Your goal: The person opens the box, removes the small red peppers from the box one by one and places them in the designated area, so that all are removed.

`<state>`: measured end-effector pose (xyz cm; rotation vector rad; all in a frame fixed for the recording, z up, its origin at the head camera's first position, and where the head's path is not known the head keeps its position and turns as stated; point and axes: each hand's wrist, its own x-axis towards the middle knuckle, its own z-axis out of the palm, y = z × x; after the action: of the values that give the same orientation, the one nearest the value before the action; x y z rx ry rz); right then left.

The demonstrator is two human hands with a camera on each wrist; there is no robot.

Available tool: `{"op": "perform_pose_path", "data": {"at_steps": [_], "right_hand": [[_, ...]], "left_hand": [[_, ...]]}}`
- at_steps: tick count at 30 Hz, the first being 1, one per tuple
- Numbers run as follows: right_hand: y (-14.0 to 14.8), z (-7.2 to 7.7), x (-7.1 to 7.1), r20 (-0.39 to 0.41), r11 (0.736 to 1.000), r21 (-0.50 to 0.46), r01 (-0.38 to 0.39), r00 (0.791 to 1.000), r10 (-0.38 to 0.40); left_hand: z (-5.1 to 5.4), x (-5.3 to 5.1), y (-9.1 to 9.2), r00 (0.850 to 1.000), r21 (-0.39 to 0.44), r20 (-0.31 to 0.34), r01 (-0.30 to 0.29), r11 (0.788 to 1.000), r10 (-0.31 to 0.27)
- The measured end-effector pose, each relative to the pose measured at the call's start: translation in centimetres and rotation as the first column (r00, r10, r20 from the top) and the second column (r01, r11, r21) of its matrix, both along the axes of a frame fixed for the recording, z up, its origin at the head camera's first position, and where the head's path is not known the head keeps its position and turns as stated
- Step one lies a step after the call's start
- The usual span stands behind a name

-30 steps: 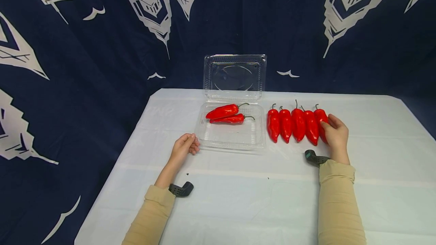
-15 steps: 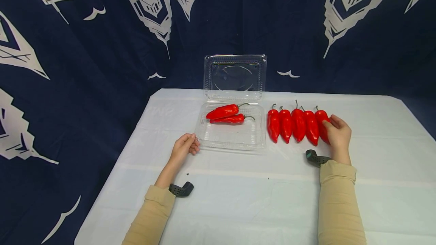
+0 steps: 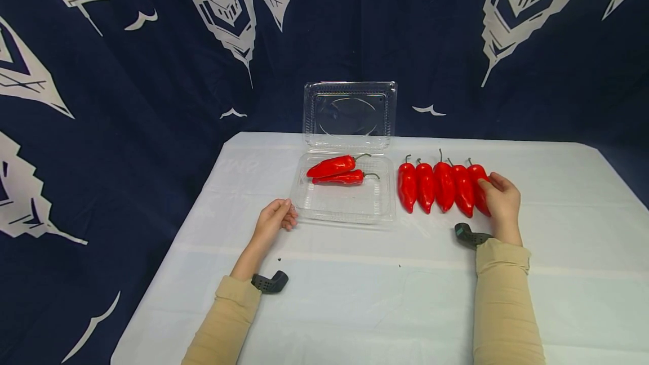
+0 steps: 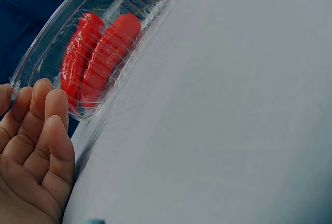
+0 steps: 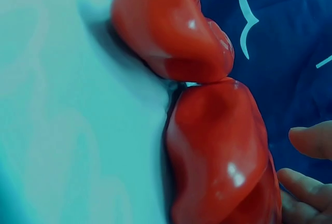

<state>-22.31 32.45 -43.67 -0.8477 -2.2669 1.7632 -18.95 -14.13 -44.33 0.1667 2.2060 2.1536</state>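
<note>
My right hand [image 3: 503,201] holds the rightmost red pepper [image 3: 478,185] of a side-by-side row on the table, with the thumb on its upper side. In the right wrist view, fingers [image 5: 306,190] reach in beside a glossy red pepper [image 5: 223,146]; the contact is partly hidden. My left hand [image 3: 274,221] pinches the front left corner of a clear plastic container [image 3: 345,201]. The left wrist view has the thumb and fingertips at the container's rim [image 4: 39,58]. Two red peppers [image 3: 332,167] lie inside, stems to the right.
The container's clear lid [image 3: 350,117] stands raised at the back. Several more red peppers [image 3: 444,185] lie between the container and my right hand. A white cloth covers the table [image 3: 380,308]. Behind it hangs a dark blue patterned curtain [image 3: 431,44].
The right hand and the rightmost pepper shifted slightly right, then a little back left against the row. The left hand and the container have stayed still.
</note>
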Motion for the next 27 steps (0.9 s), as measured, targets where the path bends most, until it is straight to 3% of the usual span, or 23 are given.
{"op": "perform_pose_path", "data": {"at_steps": [7, 16, 27], "right_hand": [[0.0, -0.2, -0.2, 0.001, 0.998, 0.040, 0.058, 0.998, -0.058], [3.3, -4.4, -3.4, -0.115, 0.994, 0.033, 0.107, 0.988, -0.103], [4.4, -4.9, -5.1, -0.264, 0.994, -0.039, 0.105, 0.958, -0.112]], "left_hand": [[0.0, 0.1, 0.0, 1.000, -0.003, 0.004, -0.004, 1.000, 0.004], [-0.1, 0.0, -0.1, 1.000, -0.005, 0.010, -0.006, 1.000, 0.006], [0.0, 0.1, 0.0, 1.000, 0.004, 0.005, -0.003, 1.000, 0.003]]}}
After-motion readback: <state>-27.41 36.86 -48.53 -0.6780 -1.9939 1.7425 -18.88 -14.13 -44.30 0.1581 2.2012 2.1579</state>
